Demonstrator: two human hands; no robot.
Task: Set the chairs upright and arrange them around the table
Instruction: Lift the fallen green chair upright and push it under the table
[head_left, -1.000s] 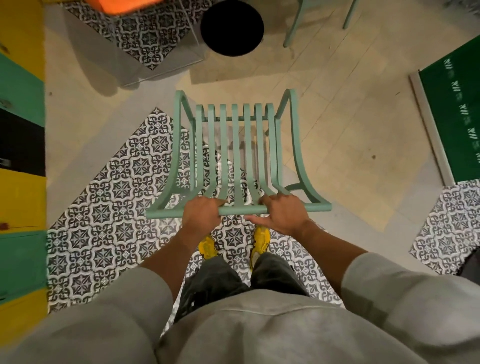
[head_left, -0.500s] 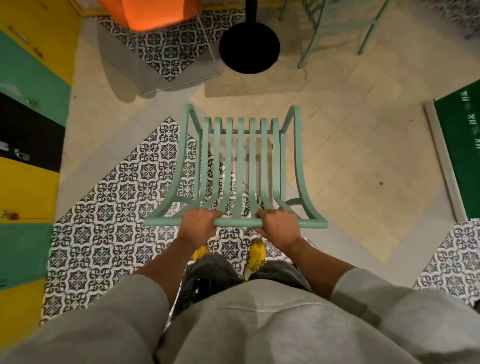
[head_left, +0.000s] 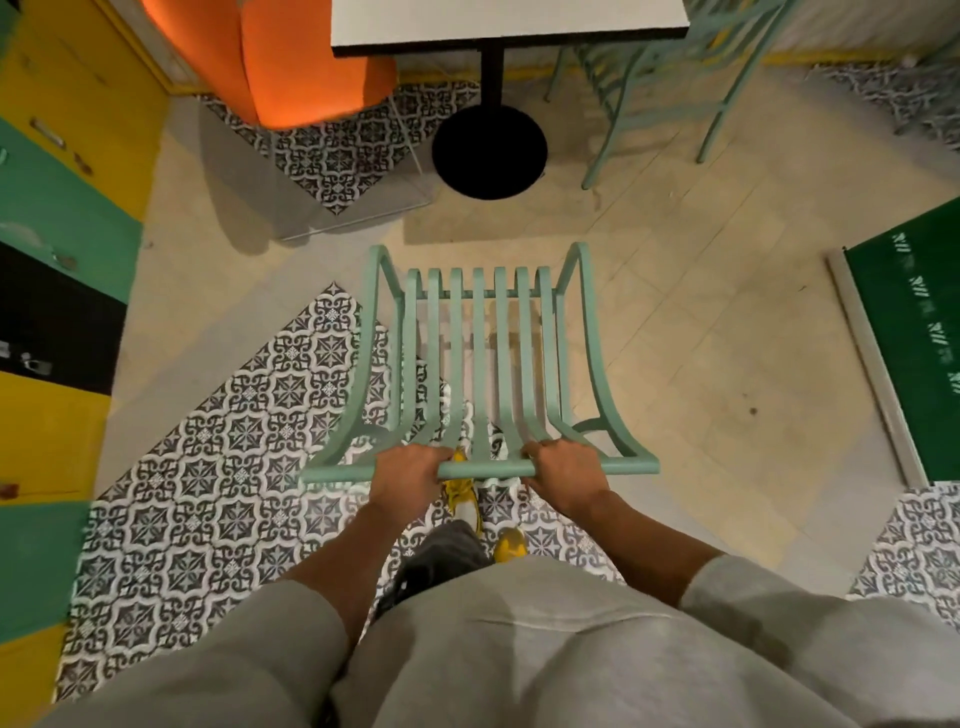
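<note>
Closer now to the table (head_left: 509, 23), I clamp left hand (head_left: 408, 475) and right hand (head_left: 563, 473) on the upright green chair's (head_left: 480, 364) top rail, next sliding it toward the table's near edge.

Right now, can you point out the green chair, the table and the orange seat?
green chair (head_left: 478, 364): head view, middle seat slat.
table (head_left: 509, 21): head view, white top.
orange seat (head_left: 301, 67): head view, its orange side.
</note>
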